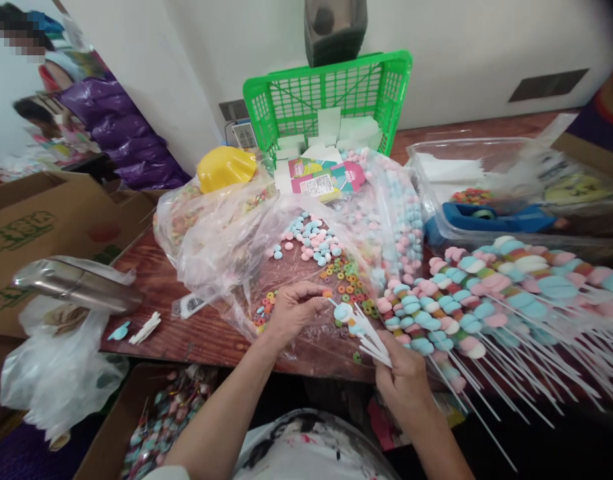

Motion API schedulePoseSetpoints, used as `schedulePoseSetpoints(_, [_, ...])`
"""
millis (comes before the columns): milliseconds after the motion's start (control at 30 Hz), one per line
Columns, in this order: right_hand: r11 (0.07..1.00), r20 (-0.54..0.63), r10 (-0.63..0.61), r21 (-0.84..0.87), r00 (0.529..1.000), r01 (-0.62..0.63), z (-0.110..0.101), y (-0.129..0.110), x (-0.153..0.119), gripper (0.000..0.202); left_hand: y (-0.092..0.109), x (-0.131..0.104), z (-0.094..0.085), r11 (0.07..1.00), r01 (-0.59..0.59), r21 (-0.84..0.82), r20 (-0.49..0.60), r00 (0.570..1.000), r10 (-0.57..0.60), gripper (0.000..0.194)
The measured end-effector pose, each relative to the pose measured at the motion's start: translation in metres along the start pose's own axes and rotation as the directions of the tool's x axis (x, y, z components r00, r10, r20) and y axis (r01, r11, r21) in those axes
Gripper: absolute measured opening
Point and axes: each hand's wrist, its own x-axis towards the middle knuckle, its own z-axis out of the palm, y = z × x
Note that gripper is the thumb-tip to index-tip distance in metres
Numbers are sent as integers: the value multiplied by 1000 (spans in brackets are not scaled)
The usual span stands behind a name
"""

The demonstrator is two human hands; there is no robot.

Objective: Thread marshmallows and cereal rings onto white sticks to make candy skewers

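Note:
My right hand (403, 373) is wrapped round a bundle of white lollipop sticks (371, 337). Pale blue and white candies (343, 312) are threaded on a stick at the bundle's upper end. At that stick's tip, my left hand (293, 310) pinches a small orange ring candy (327, 293) between thumb and finger. Just beyond my hands, loose ring candies (343, 277) in green, orange and red lie on clear plastic. Behind them is a pile of pink, blue and white candies (313, 237). Many finished candy skewers (461, 300) are heaped to the right of my right hand.
A green basket (331, 63) stands against the wall, with printed cards (321, 180) before it. At right, a clear tub (421, 160) holds a blue tape dispenser (486, 220). A steel flask (81, 283) lies at left. Below the table edge is a box of wrapped candies (161, 413).

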Motion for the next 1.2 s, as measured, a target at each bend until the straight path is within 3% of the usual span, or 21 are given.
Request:
schedulePoseSetpoints(133, [996, 95, 72, 50, 993, -77, -1, 4, -2, 27, 0, -2, -6, 998, 57, 4, 36, 998, -57, 23])
schedulePoseSetpoints(267, [943, 208, 164, 255, 964, -215, -7, 3, 1, 19, 3, -2, -14, 991, 126, 47, 111, 985, -131, 25])
schedulePoseSetpoints(333, [900, 228, 204, 340, 952, -274, -11, 1, 3, 25, 4, -2, -18, 986, 143, 83, 149, 977, -154, 23])
schedulePoseSetpoints(433, [889, 233, 208, 360, 950, -283, -14, -1, 4, 33, 7, -3, -23, 983, 163, 86, 170, 970, -176, 22])
schedulePoseSetpoints(533, [924, 253, 169, 295, 953, -242, -12, 0, 4, 28, 8, -4, -22, 985, 153, 80, 176, 971, -165, 20])
schedulePoseSetpoints(767, [988, 207, 79, 113, 975, -104, -11, 3, 3, 26, 3, -7, -12, 975, -33, 218, 71, 997, 17, 15])
schedulePoseSetpoints(900, [994, 131, 92, 51, 987, -99, -6, 2, 2, 26, -1, -10, -7, 873, -263, 410, 108, 965, 240, 9])
schedulePoseSetpoints(967, [993, 78, 92, 64, 993, -97, -2, 0, 0, 25, -2, -11, -5, 837, -320, 445, 119, 947, 299, 10])
schedulePoseSetpoints(1067, [994, -2, 61, 88, 998, -61, 5, 0, -2, 25, 0, -11, -1, 945, -200, 259, 40, 980, 196, 14])
schedulePoseSetpoints(1133, [994, -34, 39, 108, 999, -35, 10, 3, -5, 26, 3, -11, 3, 1000, 4, -2, 1, 1000, -4, 21])
schedulePoseSetpoints(1200, [992, -59, 11, 127, 998, -3, 14, 8, -9, 28, 5, -10, 7, 952, 196, -234, 35, 981, -193, 28])
